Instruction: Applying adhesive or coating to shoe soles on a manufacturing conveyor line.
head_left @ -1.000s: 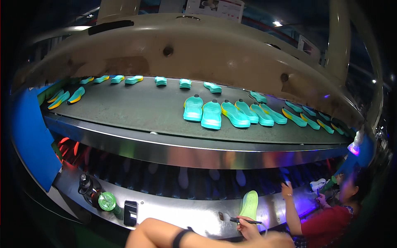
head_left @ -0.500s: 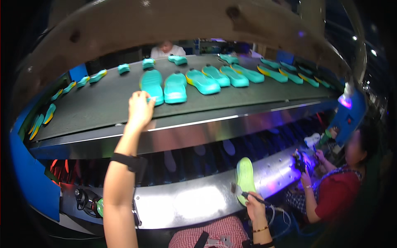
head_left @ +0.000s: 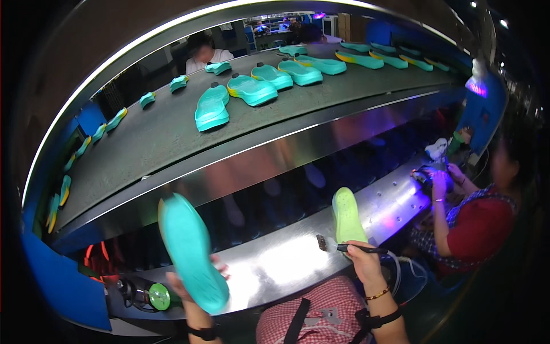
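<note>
My left hand [head_left: 180,286] is closed around a teal shoe sole [head_left: 192,252], holding it up over the metal bench at the near left. The sole covers most of the palm, and fingertips show past its right edge. At the right, my right hand [head_left: 366,265] grips a black-handled brush [head_left: 342,247] with short dark bristles pointing left. Thin clear tubing runs near the handle. Just beyond the brush, a lime-green sole [head_left: 347,215] rests on the bench, its lower end partly behind my right hand and the brush.
Several teal soles [head_left: 246,90] lie on the dark conveyor belt [head_left: 154,146], which has a metal front edge. A lower rack holds further soles. A bottle [head_left: 132,292] stands at the near left. A co-worker in a red sleeve [head_left: 478,229] works at the right; another person [head_left: 209,54] sits across.
My left hand has taken a teal sole off the belt and brought it down toward me, over the bench. My right hand still holds the brush. My view has shifted.
</note>
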The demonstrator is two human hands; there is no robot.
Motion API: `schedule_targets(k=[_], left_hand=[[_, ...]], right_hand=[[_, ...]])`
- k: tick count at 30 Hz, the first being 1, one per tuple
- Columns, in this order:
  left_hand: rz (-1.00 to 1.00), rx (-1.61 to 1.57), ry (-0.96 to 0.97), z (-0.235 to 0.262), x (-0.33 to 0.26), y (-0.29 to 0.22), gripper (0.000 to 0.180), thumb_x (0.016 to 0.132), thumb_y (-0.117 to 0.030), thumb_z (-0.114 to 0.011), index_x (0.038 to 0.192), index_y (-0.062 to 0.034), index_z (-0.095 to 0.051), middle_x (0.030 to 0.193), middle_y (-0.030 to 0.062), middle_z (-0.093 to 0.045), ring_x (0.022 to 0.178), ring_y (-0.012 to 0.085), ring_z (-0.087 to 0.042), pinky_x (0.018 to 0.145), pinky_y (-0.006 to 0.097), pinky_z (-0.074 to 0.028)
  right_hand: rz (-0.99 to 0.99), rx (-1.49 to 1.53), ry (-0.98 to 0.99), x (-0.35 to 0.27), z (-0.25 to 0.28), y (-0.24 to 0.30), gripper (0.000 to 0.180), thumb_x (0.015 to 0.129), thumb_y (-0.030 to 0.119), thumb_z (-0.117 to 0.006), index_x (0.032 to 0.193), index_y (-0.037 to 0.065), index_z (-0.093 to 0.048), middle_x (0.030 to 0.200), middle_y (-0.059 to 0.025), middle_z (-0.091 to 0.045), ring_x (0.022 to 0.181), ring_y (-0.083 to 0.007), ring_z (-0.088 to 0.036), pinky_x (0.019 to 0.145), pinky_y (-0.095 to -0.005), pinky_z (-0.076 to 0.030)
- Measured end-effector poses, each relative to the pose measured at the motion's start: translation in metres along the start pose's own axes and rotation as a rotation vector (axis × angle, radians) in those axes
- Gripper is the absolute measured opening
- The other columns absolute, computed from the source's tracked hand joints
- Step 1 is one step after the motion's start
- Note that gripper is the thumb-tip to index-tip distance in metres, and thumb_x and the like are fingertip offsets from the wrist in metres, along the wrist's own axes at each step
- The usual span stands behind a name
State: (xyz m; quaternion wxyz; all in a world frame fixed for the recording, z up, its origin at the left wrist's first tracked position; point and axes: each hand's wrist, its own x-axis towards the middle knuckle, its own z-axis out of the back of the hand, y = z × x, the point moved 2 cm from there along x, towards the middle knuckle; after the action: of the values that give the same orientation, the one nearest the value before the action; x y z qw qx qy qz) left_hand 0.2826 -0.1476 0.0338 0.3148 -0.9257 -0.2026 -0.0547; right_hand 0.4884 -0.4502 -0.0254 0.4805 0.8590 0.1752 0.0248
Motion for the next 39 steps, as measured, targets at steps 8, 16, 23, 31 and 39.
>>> schedule_targets(k=[8,16,23,31,39], left_hand=[[0.46,-0.361,-0.147,0.009,-0.006,0.152,0.095,0.069,-0.077,-0.018,0.133,-0.0064,-0.022,0.129,0.0191,-0.034,0.116,0.0367,-0.037,0.097,0.05,-0.029],[0.331,-0.246,-0.419,-0.015,0.008,0.181,0.076,0.079,-0.068,-0.014,0.124,-0.0129,-0.038,0.119,0.0101,-0.047,0.108,0.0253,-0.046,0.092,0.041,-0.036],[0.26,-0.052,-0.488,-0.001,0.021,0.138,0.079,0.078,-0.068,-0.008,0.115,-0.008,-0.045,0.1,0.0135,-0.056,0.093,0.0272,-0.053,0.084,0.042,-0.043],[0.364,-0.473,-0.198,-0.048,0.023,0.152,0.079,0.078,-0.068,-0.01,0.115,-0.0068,-0.045,0.101,0.0157,-0.056,0.09,0.0306,-0.056,0.079,0.043,-0.046],[0.218,-0.168,-0.375,-0.048,0.032,0.137,0.074,0.08,-0.066,-0.018,0.114,-0.0071,-0.046,0.097,0.0161,-0.057,0.083,0.0335,-0.057,0.074,0.044,-0.048]], right_hand=[[-0.065,-0.371,0.337,-0.013,-0.055,-0.008,0.02,0.071,0.0,-0.063,0.09,-0.005,-0.062,0.086,-0.0112,-0.063,0.08,-0.0144,-0.058,0.076,-0.0245,-0.045],[0.303,-0.656,0.411,-0.008,-0.098,-0.014,0.018,0.071,0.005,-0.066,0.088,0.002,-0.064,0.085,-0.0091,-0.064,0.078,-0.0148,-0.06,0.071,-0.0238,-0.046],[0.596,-1.05,0.913,-0.048,-0.095,0.016,0.016,0.067,0.01,-0.068,0.081,0.003,-0.065,0.081,-0.009,-0.064,0.075,-0.0185,-0.062,0.071,-0.0271,-0.048],[0.248,-0.638,0.63,-0.023,-0.106,0.044,0.02,0.07,0.003,-0.066,0.089,-0.001,-0.063,0.084,-0.0112,-0.064,0.078,-0.0162,-0.062,0.07,-0.0254,-0.049],[0.318,-0.698,0.76,-0.036,-0.1,0.052,0.02,0.069,0.004,-0.066,0.089,0.001,-0.063,0.084,-0.0137,-0.064,0.077,-0.0204,-0.062,0.071,-0.0282,-0.049]])
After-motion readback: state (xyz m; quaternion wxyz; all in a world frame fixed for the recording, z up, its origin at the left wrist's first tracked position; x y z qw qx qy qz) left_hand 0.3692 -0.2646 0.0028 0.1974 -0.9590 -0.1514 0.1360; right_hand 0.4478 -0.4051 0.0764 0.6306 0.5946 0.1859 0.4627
